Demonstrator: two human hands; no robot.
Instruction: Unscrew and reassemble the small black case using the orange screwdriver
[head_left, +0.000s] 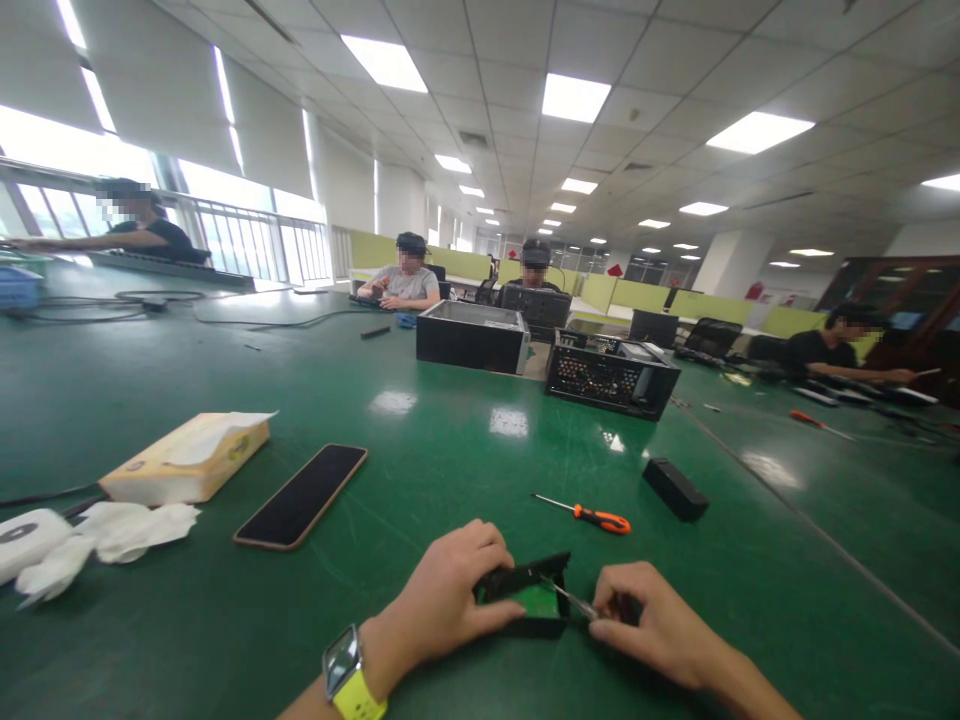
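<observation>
My left hand is closed around an open black plastic casing, thumb on the near side and fingers over the far side. Inside the casing a green circuit board shows. My right hand pinches a slim, pointed metal tool; its exact kind is hard to make out. The tool's tip reaches into the right end of the casing, by the board. Just beyond my hands lies a screwdriver with an orange and black handle. A closed black box rests farther right.
A phone, a tissue pack and crumpled tissues lie at left on the green table. Two computer cases stand ahead. Another screwdriver is at right. Several people sit around the table.
</observation>
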